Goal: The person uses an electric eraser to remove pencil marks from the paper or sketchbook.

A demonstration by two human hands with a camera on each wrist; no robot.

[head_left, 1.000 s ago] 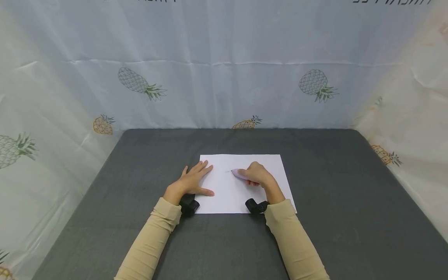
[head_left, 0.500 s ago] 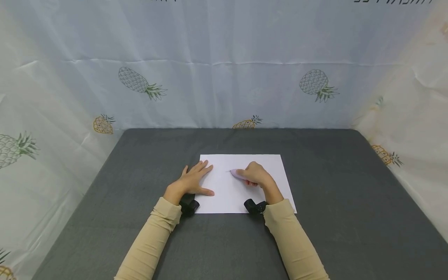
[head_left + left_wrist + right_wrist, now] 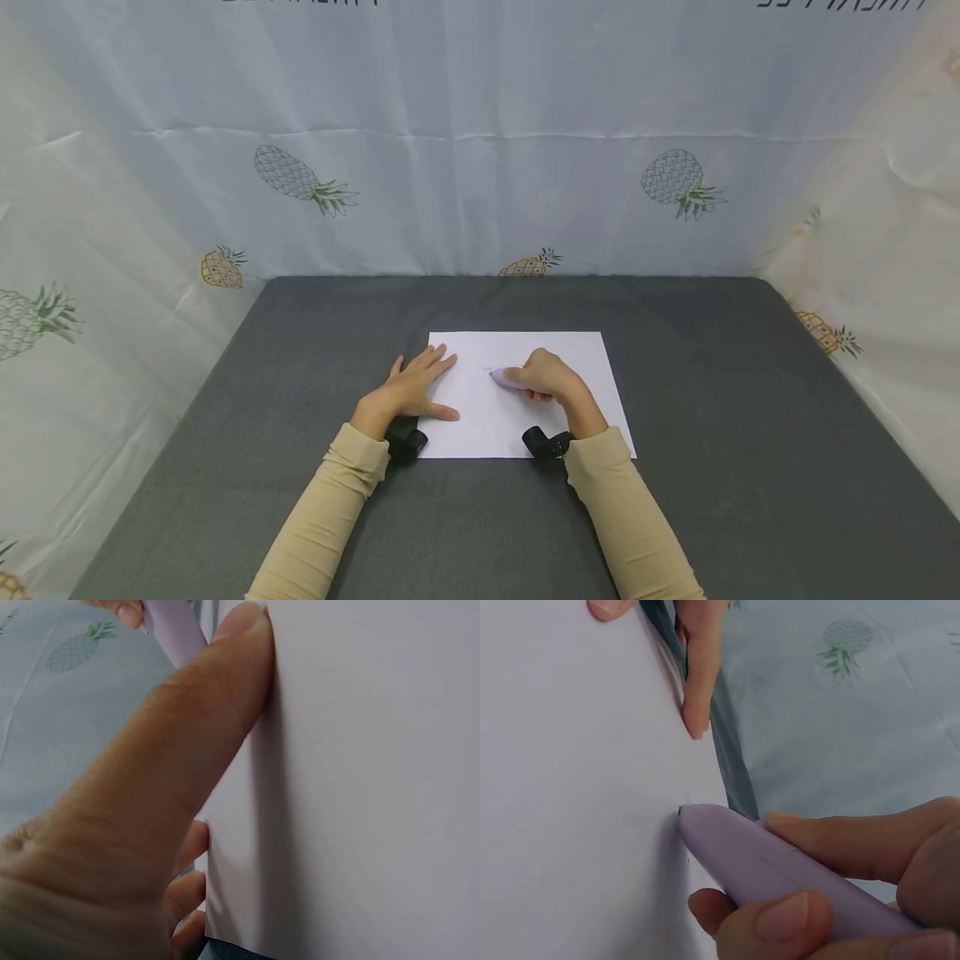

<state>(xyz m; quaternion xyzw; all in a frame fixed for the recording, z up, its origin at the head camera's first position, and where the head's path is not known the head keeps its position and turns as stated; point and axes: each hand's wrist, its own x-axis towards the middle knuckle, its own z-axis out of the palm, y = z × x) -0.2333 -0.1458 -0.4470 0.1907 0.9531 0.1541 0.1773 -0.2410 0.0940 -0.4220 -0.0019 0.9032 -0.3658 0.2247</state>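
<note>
A white sheet of paper point(image 3: 480, 429) lies on the dark grey table. My left hand point(image 3: 408, 390) rests on its left side with fingers spread and thumb apart. A thick lilac pen point(image 3: 507, 378) with a small dark tip is gripped in my right hand point(image 3: 551, 373), thumb on one side and curled fingers on the other. In the right wrist view the tip of the pen point(image 3: 757, 862) is right at the paper. Small faint marks point(image 3: 487, 368) show just beyond the tip. The left thumb point(image 3: 202, 697) lies along the paper in the left wrist view.
The dark grey table point(image 3: 712, 375) reaches back to a pale curtain point(image 3: 480, 192) printed with pineapples, which also hangs at both sides. Black wrist cameras point(image 3: 547, 442) sit at the sleeve cuffs, over the near part of the paper.
The pen tip has moved slightly left and toward the near edge of the paper, and a second short faint mark shows. The left hand and the paper stay put.
</note>
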